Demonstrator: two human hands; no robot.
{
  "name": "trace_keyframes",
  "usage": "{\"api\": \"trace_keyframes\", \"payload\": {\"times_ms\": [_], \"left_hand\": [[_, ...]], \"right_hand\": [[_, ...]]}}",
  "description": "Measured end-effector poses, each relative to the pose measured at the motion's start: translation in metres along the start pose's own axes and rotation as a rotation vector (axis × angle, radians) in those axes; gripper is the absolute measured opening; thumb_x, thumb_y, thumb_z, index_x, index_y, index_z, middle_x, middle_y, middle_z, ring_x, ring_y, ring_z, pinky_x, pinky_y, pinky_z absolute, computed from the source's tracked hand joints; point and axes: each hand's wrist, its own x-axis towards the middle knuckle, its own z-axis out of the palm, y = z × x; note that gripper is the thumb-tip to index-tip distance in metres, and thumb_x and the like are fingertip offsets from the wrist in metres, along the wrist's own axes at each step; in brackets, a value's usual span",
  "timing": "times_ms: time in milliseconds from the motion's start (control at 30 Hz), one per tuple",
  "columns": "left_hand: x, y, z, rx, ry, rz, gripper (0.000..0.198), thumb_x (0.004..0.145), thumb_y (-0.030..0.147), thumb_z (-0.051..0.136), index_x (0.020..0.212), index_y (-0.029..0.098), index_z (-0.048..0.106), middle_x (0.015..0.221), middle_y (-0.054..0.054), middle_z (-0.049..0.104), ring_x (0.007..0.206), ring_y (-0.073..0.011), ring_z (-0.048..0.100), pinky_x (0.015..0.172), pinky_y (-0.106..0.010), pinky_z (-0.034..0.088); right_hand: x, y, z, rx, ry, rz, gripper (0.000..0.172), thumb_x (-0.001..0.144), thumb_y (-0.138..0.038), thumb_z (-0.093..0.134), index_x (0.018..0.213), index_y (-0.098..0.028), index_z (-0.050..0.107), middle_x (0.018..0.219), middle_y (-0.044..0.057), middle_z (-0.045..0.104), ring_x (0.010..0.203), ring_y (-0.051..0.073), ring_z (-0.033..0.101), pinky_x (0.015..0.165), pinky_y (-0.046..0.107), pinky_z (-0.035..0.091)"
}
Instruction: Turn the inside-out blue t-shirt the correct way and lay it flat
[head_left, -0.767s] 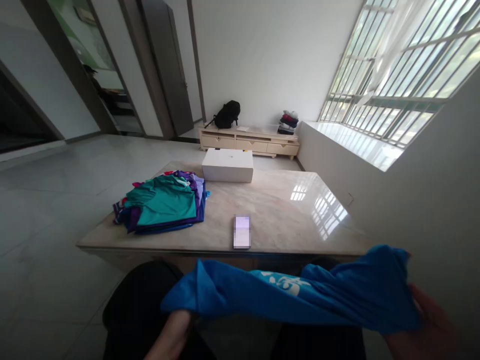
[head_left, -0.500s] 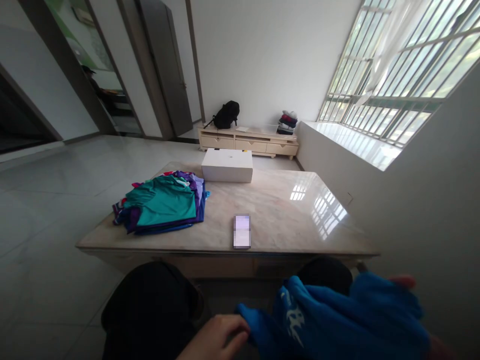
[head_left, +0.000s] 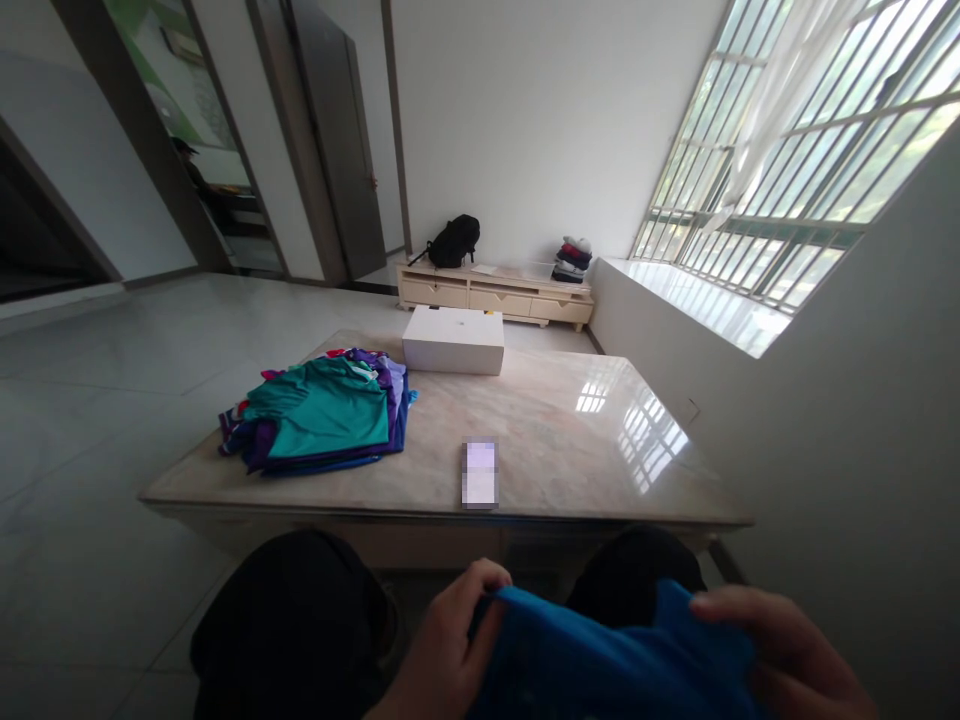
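Observation:
A piece of blue clothing (head_left: 600,655) stretches between my hands above my lap; its lower part runs out of the picture, so I cannot tell which garment it is. My left hand (head_left: 454,640) pinches its upper left corner between thumb and fingers. At the other end, my right hand (head_left: 784,645) is closed on the cloth, thumb on top. On the table's left lies a pile of clothes (head_left: 330,410) with a green garment uppermost. A phone (head_left: 480,475) with a blurred screen rests by the near edge of the table.
The marble-topped table (head_left: 540,430) stands before my knees. A white box (head_left: 454,340) sits at its far side. Against the wall, a low cabinet (head_left: 499,297) carries a black backpack (head_left: 455,240) and a folded clothes stack (head_left: 572,260). A person (head_left: 196,180) is beyond the doorway.
My right hand has come inward and gripped the cloth's right end. My left hand has risen slightly with its corner. The white print on the blue cloth no longer shows. The view has tilted up slightly.

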Motion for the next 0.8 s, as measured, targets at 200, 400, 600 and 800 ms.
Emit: {"api": "trace_keyframes", "payload": {"times_ms": [200,400,600,800], "left_hand": [[-0.005,0.010,-0.016,0.152,0.230,0.103,0.013,0.103,0.035,0.054,0.102,0.026,0.064,0.087,0.001,0.074,0.078,-0.0167,0.072,0.075,-0.021,0.053],[0.001,0.021,-0.005,0.142,0.018,0.440,0.011,0.101,0.018,0.057,0.106,0.026,0.063,0.090,0.000,0.072,0.082,-0.0134,0.070,0.078,-0.018,0.051],[-0.002,0.023,-0.015,-0.007,-0.049,0.213,0.026,0.091,0.028,0.076,0.115,0.025,0.065,0.102,-0.001,0.069,0.093,-0.0154,0.067,0.085,-0.021,0.050],[-0.001,-0.006,-0.009,-0.001,-0.221,-0.144,0.002,0.088,0.020,0.071,0.088,0.017,0.070,0.086,0.000,0.070,0.084,-0.0164,0.066,0.079,-0.024,0.048]], "right_hand": [[0.031,-0.009,0.044,-0.543,0.035,-0.219,0.053,0.088,-0.050,0.069,0.138,-0.030,0.068,0.138,0.010,0.066,0.124,0.033,0.064,0.103,0.039,0.055],[0.022,0.007,0.117,-0.595,-0.486,-0.333,0.074,0.077,-0.052,0.084,0.144,-0.031,0.062,0.133,0.011,0.067,0.112,0.029,0.070,0.093,0.031,0.056],[0.027,0.002,0.126,-0.580,-0.351,-0.321,0.022,0.100,-0.038,0.062,0.096,-0.025,0.080,0.082,0.002,0.070,0.077,0.016,0.068,0.069,0.023,0.048],[0.034,-0.011,0.112,-0.499,-0.073,-0.416,0.027,0.099,-0.040,0.062,0.086,-0.020,0.076,0.082,0.002,0.072,0.076,0.017,0.067,0.069,0.023,0.049]]}}
